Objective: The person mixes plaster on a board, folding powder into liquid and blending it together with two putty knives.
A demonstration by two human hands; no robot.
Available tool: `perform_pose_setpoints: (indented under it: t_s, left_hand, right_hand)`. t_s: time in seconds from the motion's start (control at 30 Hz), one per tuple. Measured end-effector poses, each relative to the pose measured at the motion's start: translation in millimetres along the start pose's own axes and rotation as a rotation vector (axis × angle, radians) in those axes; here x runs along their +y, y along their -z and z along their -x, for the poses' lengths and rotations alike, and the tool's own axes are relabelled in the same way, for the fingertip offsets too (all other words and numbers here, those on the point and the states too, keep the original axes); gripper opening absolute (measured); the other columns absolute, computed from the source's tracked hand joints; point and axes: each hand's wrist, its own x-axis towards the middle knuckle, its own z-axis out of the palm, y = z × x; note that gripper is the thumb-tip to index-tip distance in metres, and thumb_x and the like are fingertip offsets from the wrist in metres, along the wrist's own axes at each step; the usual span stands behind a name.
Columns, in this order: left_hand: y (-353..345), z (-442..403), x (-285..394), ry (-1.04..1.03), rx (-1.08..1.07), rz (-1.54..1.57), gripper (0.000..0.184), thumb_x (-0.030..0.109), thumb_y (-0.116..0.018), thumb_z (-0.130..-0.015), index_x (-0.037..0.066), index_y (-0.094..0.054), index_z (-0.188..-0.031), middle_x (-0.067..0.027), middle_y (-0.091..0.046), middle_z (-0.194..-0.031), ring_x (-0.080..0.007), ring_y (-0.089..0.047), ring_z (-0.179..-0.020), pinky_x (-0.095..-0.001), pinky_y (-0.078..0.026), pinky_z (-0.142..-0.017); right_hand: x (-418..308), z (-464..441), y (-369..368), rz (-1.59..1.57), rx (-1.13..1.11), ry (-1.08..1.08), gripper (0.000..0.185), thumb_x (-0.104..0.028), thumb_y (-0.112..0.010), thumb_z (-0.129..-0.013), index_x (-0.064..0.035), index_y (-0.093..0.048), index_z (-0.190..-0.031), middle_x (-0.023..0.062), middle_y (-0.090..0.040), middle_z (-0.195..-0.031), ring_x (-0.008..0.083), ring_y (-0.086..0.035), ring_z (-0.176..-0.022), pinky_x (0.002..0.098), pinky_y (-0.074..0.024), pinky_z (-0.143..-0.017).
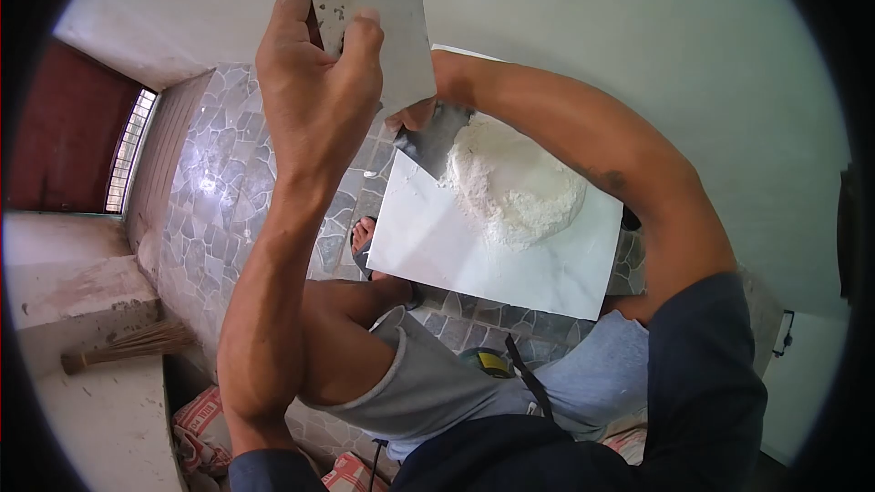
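My left hand (319,100) is raised at the upper left, closed around a flat grey metal scraper plate (387,46). Dark specks mark the plate, and its top runs out of view. My right arm reaches across from the right, and my right hand (417,116) is partly hidden behind that plate. Its visible fingers hold a second metal scraper (437,141), whose blade touches the edge of a white powder mound (519,191). The mound has a paler hollow in its middle and lies on a glossy white board (410,228).
Stone-patterned floor (223,146) surrounds the board, with my sandalled foot (363,235) at its left edge. A plain wall (638,18) stands close beyond. At the lower left are a broom (137,346) on a ledge and red-and-white sacks (205,428).
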Motion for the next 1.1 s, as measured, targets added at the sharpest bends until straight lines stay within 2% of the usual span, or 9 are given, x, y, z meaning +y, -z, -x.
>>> perform_pose_setpoints:
  t_s: [0.27,0.37,0.5,0.6,0.73,0.83,0.93,1.03,1.1]
  left_hand:
    - [2.7,1.6,2.3,0.017,-0.005,0.061,0.028,0.009,-0.063,-0.090,-0.008,-0.059,-0.112,-0.0091,-0.066,-0.085,-0.0120,-0.061,-0.074,-0.0283,-0.052,-0.069]
    - [6.2,3.2,6.6,0.010,-0.007,0.016,0.026,0.009,-0.063,-0.091,-0.008,-0.059,-0.111,-0.0084,-0.067,-0.085,-0.0116,-0.061,-0.074,-0.0277,-0.052,-0.068]
    - [4.3,3.9,11.6,-0.003,0.083,0.129,0.022,0.010,-0.064,-0.092,-0.006,-0.060,-0.107,-0.0069,-0.067,-0.085,-0.0098,-0.061,-0.074,-0.0264,-0.051,-0.066]
    - [6.9,-0.8,6.2,-0.034,0.183,0.167,0.021,0.011,-0.066,-0.093,-0.004,-0.060,-0.104,-0.0057,-0.066,-0.084,-0.0081,-0.060,-0.072,-0.0251,-0.051,-0.065]
    - [11.4,-2.6,-2.8,-0.041,0.175,0.138,0.022,0.012,-0.067,-0.092,-0.005,-0.060,-0.105,-0.0048,-0.066,-0.084,-0.0080,-0.060,-0.072,-0.0246,-0.051,-0.065]
    - [12.8,-0.1,-1.5,-0.026,0.151,0.145,0.024,0.014,-0.067,-0.091,-0.005,-0.060,-0.105,-0.0050,-0.066,-0.083,-0.0084,-0.060,-0.072,-0.0251,-0.051,-0.066]
    - [13.5,-1.3,-1.3,-0.026,0.134,0.136,0.025,0.015,-0.066,-0.091,-0.005,-0.060,-0.105,-0.0054,-0.066,-0.084,-0.0087,-0.059,-0.071,-0.0253,-0.051,-0.066]
    - [17.3,2.9,1.1,0.021,0.058,0.118,0.029,0.014,-0.068,-0.094,-0.004,-0.060,-0.115,-0.0069,-0.068,-0.100,-0.0103,-0.062,-0.088,-0.0249,-0.049,-0.079]
    - [17.7,5.1,2.0,0.026,0.046,0.066,0.030,0.016,-0.068,-0.094,-0.004,-0.060,-0.115,-0.0060,-0.068,-0.098,-0.0098,-0.061,-0.087,-0.0250,-0.049,-0.078]
  right_hand:
    - [-19.1,69.4,-10.8,0.047,0.060,-0.103,0.052,0.003,-0.057,-0.078,-0.0147,-0.066,-0.125,0.0178,-0.069,-0.110,0.0350,-0.065,-0.105,0.0453,-0.0527,-0.089]
    - [-46.4,116.9,-8.2,0.098,-0.052,-0.182,0.051,0.006,-0.056,-0.078,-0.0122,-0.067,-0.124,0.0171,-0.069,-0.109,0.0368,-0.066,-0.102,0.0456,-0.0542,-0.087]
    - [-52.9,131.2,-13.3,0.199,0.138,-0.097,0.039,0.003,-0.058,-0.080,-0.0087,-0.069,-0.116,0.0145,-0.070,-0.102,0.0356,-0.067,-0.103,0.0443,-0.0548,-0.090]
    - [-61.0,98.3,-8.3,0.319,0.229,0.004,0.031,0.000,-0.060,-0.081,-0.0086,-0.069,-0.109,0.0116,-0.070,-0.098,0.0324,-0.068,-0.103,0.0468,-0.0545,-0.091]
    - [-90.0,24.2,-22.4,0.623,0.233,0.135,0.015,-0.011,-0.062,-0.087,-0.0114,-0.074,-0.095,0.0095,-0.073,-0.096,0.0315,-0.070,-0.098,0.0652,-0.0474,-0.092]
    - [-117.7,-0.5,-36.9,0.655,0.264,0.211,0.014,-0.015,-0.063,-0.089,-0.0133,-0.076,-0.090,0.0081,-0.075,-0.098,0.0307,-0.071,-0.093,0.0664,-0.0459,-0.086]
    - [-134.2,-11.9,-40.7,0.534,0.060,0.151,0.014,-0.016,-0.063,-0.089,-0.0149,-0.077,-0.092,0.0063,-0.076,-0.098,0.0285,-0.072,-0.090,0.0640,-0.0446,-0.083]
    - [-122.7,-16.7,-58.4,0.484,0.087,0.074,0.013,-0.012,-0.069,-0.083,-0.0140,-0.078,-0.091,0.0044,-0.076,-0.094,0.0276,-0.072,-0.087,0.0541,-0.0501,-0.070]
    - [-113.2,-4.2,-57.7,0.494,0.045,0.060,0.013,-0.007,-0.071,-0.076,-0.0116,-0.078,-0.087,0.0047,-0.076,-0.093,0.0278,-0.073,-0.083,0.0460,-0.0527,-0.061]
